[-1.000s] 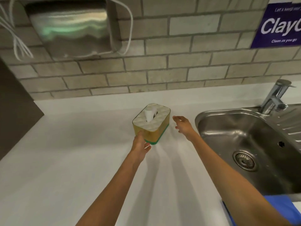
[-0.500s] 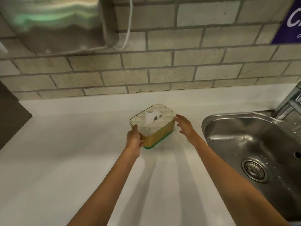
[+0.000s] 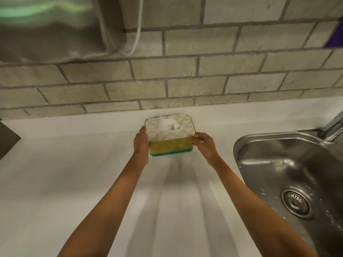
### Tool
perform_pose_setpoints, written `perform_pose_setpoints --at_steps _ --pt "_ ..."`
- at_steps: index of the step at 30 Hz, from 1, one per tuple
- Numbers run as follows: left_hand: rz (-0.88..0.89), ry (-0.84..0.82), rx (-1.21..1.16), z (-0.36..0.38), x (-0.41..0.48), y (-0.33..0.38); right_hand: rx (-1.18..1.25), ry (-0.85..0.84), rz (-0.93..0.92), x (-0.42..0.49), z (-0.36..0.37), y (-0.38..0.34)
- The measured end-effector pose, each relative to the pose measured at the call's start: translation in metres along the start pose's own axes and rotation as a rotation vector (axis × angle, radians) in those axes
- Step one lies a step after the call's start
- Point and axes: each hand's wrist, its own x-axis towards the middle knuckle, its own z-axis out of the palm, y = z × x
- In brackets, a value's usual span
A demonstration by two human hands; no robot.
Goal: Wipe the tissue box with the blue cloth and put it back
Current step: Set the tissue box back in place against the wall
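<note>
A brick wall point(image 3: 185, 71) fills the far side, with a shiny metal fixture point(image 3: 52, 28) mounted at its upper left and a white cable point(image 3: 138, 32) looping down beside it. Below the wall runs the white countertop point(image 3: 74, 182), reaching from the left edge to the steel sink point(image 3: 259, 156) on the right. The sink's basin shows water drops and a round drain point(image 3: 295, 202) near the right edge, and part of the tap point(image 3: 334, 127) rises at its far corner.

The tissue box point(image 3: 170, 135) sits at the far part of the counter, close to the wall, left of the sink. It has a yellow side, a green base band and a white quilted lid, with a white tissue point(image 3: 168, 124) poking up through the slot.

My left hand point(image 3: 141, 143) presses flat against the box's left end, fingers wrapped along it. My right hand point(image 3: 205, 143) grips the right end, fingertips point(image 3: 192, 139) touching the lid's corner. Together they clamp the box between them
</note>
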Motion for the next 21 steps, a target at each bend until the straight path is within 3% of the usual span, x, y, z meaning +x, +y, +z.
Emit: perform_pose_setpoints --at_steps 21 --pt "0.009 -0.042 -0.037 0.0 0.026 0.003 0.024 0.028 0.034 0.022 0.01 0.001"
